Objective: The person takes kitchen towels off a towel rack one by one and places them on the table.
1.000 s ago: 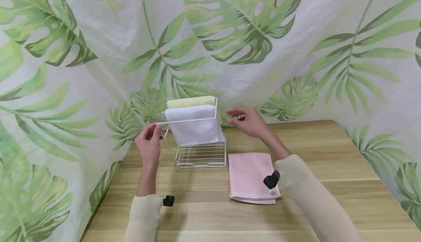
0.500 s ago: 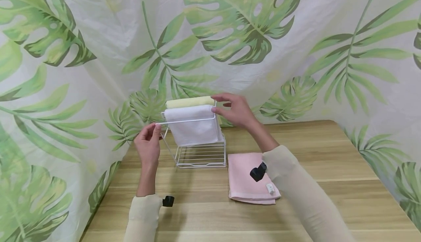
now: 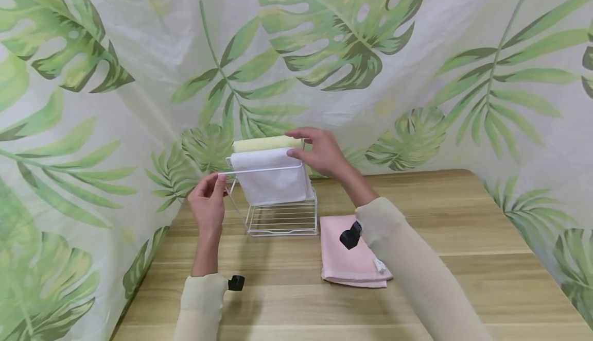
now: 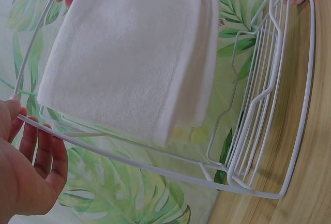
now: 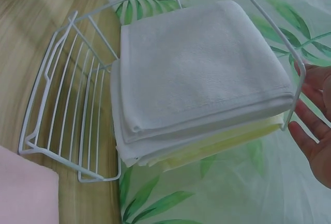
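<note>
A white wire rack (image 3: 282, 234) stands on the table, with a folded white towel (image 3: 271, 181) draped over one bar and a yellow towel (image 3: 264, 144) hanging behind it. My left hand (image 3: 208, 204) pinches the rack's front top bar at its left corner between thumb and fingers. At the right end of the towels is my right hand (image 3: 321, 153), its thumb by the top fold of the white towel and its fingers reaching over the yellow one. In the right wrist view these fingers (image 5: 313, 118) are spread, loosely bent, beside the rack's side bar.
A folded pink towel (image 3: 343, 253) with a small white tag lies on the wooden table (image 3: 440, 258), right of the rack and partly under the right sleeve. Close behind hangs a leaf-patterned curtain (image 3: 338, 109).
My right hand has moved left from beside the rack to over the right end of the towels. My left hand keeps its hold on the corner, and the rack stays in place.
</note>
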Demonstrator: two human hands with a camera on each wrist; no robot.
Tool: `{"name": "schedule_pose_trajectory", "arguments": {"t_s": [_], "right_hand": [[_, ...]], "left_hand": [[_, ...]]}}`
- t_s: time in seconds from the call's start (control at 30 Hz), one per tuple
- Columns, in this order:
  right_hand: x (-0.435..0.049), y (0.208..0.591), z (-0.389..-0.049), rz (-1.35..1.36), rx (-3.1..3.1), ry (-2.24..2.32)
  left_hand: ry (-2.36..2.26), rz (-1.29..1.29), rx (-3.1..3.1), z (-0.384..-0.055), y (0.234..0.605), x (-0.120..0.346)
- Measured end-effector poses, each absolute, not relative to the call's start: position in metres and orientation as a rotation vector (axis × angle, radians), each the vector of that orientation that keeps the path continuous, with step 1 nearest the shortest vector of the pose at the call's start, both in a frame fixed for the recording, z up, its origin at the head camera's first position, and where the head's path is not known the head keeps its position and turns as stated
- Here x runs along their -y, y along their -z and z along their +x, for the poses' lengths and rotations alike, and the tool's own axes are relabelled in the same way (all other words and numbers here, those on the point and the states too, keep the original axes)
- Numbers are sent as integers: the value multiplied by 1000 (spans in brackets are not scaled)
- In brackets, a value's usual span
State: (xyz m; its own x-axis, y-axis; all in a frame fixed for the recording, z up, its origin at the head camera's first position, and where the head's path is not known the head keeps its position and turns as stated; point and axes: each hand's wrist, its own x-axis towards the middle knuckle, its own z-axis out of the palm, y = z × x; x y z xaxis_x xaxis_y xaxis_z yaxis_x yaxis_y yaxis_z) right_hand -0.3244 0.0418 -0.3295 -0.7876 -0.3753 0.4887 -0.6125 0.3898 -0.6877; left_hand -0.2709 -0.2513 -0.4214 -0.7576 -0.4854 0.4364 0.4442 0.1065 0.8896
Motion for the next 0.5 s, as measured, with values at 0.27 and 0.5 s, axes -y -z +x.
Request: {"name": "schedule_pose_trajectory", "arguments": {"t_s": [0.27,0.5], "right_hand": [[-30,325,-332,899,2453,-1268],[-16,320,-335,937,2503,-1323]], "left_hand": [[1731,42,1712,-270,420,251],[1736,39,1711,-271,421,251]]}}
